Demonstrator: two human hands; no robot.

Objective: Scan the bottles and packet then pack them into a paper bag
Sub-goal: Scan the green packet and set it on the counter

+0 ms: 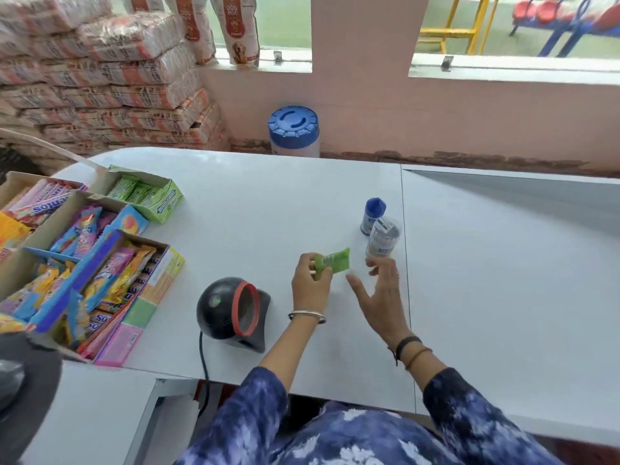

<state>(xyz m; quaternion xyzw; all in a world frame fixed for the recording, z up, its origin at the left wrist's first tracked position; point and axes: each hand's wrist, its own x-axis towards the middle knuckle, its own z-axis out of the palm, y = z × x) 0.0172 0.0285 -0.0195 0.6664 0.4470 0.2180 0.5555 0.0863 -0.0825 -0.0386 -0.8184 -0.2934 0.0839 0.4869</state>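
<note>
The left hand (310, 283) pinches the green packet (332, 261) right of the scanner (235, 312), barcode best turned toward its window, while the right hand (380, 292) hangs open.

packet (332, 260) print blurred, bottle (382, 238) labels unreadable (candy boxes (84, 250) cropped left)

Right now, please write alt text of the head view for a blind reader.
The left hand holds a green packet above a white counter, beside a black scanner. The open right hand reaches toward two small bottles.
</note>
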